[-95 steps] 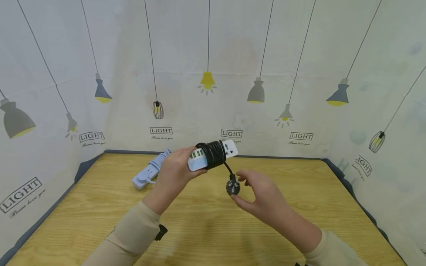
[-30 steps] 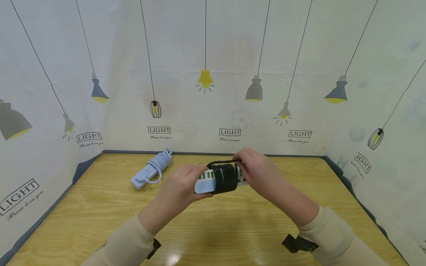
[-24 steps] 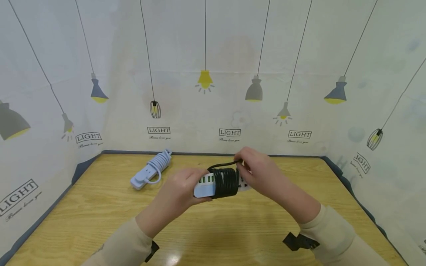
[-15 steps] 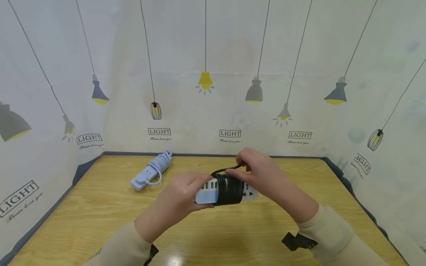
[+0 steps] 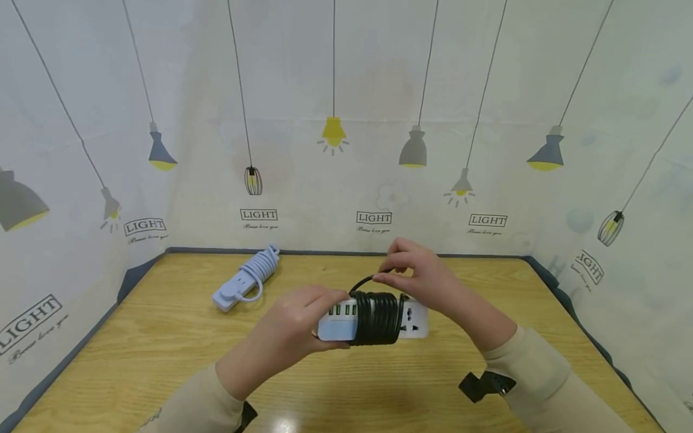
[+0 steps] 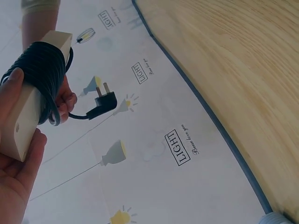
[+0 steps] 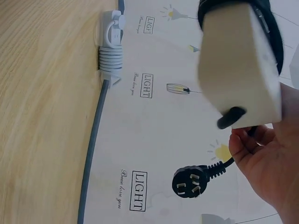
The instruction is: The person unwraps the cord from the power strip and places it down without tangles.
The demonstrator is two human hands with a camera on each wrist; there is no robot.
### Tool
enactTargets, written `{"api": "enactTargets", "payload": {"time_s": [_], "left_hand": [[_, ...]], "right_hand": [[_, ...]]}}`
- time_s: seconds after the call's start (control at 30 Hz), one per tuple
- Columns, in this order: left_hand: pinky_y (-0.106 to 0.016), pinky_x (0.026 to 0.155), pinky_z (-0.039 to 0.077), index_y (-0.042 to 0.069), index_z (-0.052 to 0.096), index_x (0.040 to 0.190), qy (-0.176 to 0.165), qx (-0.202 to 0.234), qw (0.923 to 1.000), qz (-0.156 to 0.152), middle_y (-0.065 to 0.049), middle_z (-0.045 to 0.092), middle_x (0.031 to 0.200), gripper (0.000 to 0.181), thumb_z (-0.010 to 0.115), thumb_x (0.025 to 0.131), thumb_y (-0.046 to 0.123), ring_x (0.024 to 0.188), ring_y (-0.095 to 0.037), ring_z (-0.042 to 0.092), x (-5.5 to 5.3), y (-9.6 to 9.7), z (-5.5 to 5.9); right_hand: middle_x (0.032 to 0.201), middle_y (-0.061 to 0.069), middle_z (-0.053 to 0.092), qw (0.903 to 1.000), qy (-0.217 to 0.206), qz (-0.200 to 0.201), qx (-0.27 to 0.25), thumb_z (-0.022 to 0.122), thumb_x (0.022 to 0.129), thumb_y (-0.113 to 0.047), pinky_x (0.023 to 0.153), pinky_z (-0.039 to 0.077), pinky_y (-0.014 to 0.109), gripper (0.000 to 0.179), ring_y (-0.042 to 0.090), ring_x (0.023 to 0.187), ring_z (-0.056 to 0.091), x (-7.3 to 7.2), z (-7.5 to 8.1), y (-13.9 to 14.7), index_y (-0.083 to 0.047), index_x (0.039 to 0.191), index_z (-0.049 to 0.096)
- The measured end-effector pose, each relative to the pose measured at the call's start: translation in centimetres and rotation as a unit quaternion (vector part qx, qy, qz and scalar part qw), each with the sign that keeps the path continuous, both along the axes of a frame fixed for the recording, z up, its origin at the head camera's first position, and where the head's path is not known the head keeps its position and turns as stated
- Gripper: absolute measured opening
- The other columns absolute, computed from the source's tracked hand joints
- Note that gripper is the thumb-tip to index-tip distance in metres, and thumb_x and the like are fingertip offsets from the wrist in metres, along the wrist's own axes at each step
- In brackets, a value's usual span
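Observation:
A white power strip [image 5: 415, 319] with green USB ports is held up in front of me. Its black cord [image 5: 377, 319] is wound several times round the middle. My left hand [image 5: 295, 319] grips the USB end, thumb on the upper side and fingers below. Above the strip, my right hand [image 5: 425, 273] pinches the loose end of the cord, which arcs up from the coils. The black three-pin plug [image 7: 189, 182] sticks out past the right fingers in the right wrist view; the left wrist view shows the plug [image 6: 103, 105] with its pins upward.
A second power strip [image 5: 243, 282], pale blue with its own cord wound round it, lies at the back left of the wooden table [image 5: 162, 337]. A lamp-print cloth [image 5: 303, 180] rises behind and along both sides.
Earlier my right hand was by the hanging plug; it then pulled the cord end up over the strip. In the last second the strip has sunk slightly rightward, uncovering its socket end.

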State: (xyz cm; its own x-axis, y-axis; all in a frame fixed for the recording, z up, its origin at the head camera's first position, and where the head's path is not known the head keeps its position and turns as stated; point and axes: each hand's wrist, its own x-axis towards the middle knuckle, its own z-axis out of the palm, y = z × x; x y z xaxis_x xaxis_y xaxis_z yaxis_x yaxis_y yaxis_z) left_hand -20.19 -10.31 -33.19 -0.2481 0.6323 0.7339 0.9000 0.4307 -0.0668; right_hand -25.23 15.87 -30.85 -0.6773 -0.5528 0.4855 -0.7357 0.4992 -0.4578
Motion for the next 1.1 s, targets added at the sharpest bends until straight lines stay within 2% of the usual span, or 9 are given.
{"api": "enactTargets", "payload": {"time_s": [0.17,0.33,0.47,0.63,0.8,0.93,1.0,1.1], "left_hand": [[-0.032,0.082,0.054,0.001,0.063,0.115,-0.004,0.001,1.0,-0.003,-0.007,0.068,0.101,0.068,0.094,0.061,0.029,0.092,-0.019,0.066,0.2,0.0,0.0],[-0.034,0.081,0.054,0.001,0.063,0.116,0.009,0.013,0.9997,-0.016,-0.008,0.068,0.104,0.069,0.094,0.06,0.027,0.092,-0.02,0.066,0.3,-0.1,0.0],[-0.035,0.08,0.054,0.001,0.063,0.116,0.014,0.018,0.9996,-0.017,-0.008,0.068,0.104,0.069,0.094,0.06,0.026,0.092,-0.02,0.066,0.4,-0.1,0.1],[-0.035,0.081,0.054,0.001,0.063,0.118,0.005,0.017,0.9997,-0.018,-0.008,0.068,0.105,0.07,0.094,0.061,0.026,0.093,-0.02,0.066,0.6,-0.2,0.2],[-0.034,0.082,0.054,0.001,0.062,0.118,0.0,0.031,0.999,-0.033,-0.008,0.068,0.105,0.069,0.094,0.061,0.023,0.093,-0.021,0.066,0.8,-0.3,0.3],[-0.035,0.081,0.055,-0.001,0.062,0.119,-0.004,0.047,0.9984,-0.032,-0.01,0.069,0.106,0.072,0.095,0.059,0.02,0.094,-0.022,0.066,0.9,-0.5,0.7],[-0.035,0.082,0.054,-0.002,0.062,0.12,-0.003,0.052,0.9984,-0.021,-0.011,0.069,0.106,0.074,0.095,0.057,0.021,0.095,-0.023,0.066,0.9,-0.7,0.8],[-0.035,0.083,0.054,-0.003,0.062,0.119,-0.002,0.061,0.9982,-0.004,-0.012,0.069,0.108,0.074,0.096,0.056,0.02,0.096,-0.025,0.066,0.6,-1.0,0.9]], "right_hand": [[0.086,-0.004,0.05,0.9999,-0.01,0.001,-0.007,0.074,0.087,-0.02,0.064,0.045,0.029,0.007,0.01,0.074,0.05,-0.3,-0.4,0.3,-0.013,0.087,0.074],[0.085,-0.007,0.05,0.9994,-0.033,-0.004,0.004,0.074,0.087,-0.019,0.061,0.045,0.029,0.006,0.011,0.072,0.049,-0.6,-1.1,0.7,-0.013,0.086,0.075],[0.086,-0.008,0.051,0.9986,-0.049,-0.011,0.016,0.073,0.088,-0.018,0.06,0.046,0.03,0.006,0.011,0.071,0.049,-0.8,-1.6,1.1,-0.014,0.086,0.075],[0.087,-0.007,0.052,0.9964,-0.071,-0.019,0.043,0.071,0.09,-0.021,0.061,0.045,0.03,0.005,0.012,0.072,0.048,-0.8,-1.9,1.4,-0.018,0.086,0.074],[0.086,-0.008,0.053,0.9958,-0.084,0.007,0.036,0.069,0.091,-0.017,0.063,0.046,0.031,0.007,0.011,0.073,0.05,-0.8,-2.3,1.8,-0.017,0.085,0.073],[0.087,-0.005,0.056,0.9975,-0.057,0.028,0.03,0.069,0.089,-0.003,0.068,0.048,0.035,0.012,0.013,0.077,0.052,-0.7,-2.9,2.2,-0.014,0.085,0.071],[0.088,-0.004,0.056,0.998,-0.049,0.018,0.036,0.067,0.087,0.002,0.07,0.048,0.036,0.016,0.014,0.079,0.053,-0.6,-3.1,2.3,-0.013,0.084,0.069],[0.088,-0.002,0.057,0.9962,-0.078,-0.021,0.032,0.066,0.088,0.003,0.069,0.047,0.036,0.014,0.016,0.079,0.052,-0.2,-3.4,2.2,-0.011,0.088,0.064]]}}
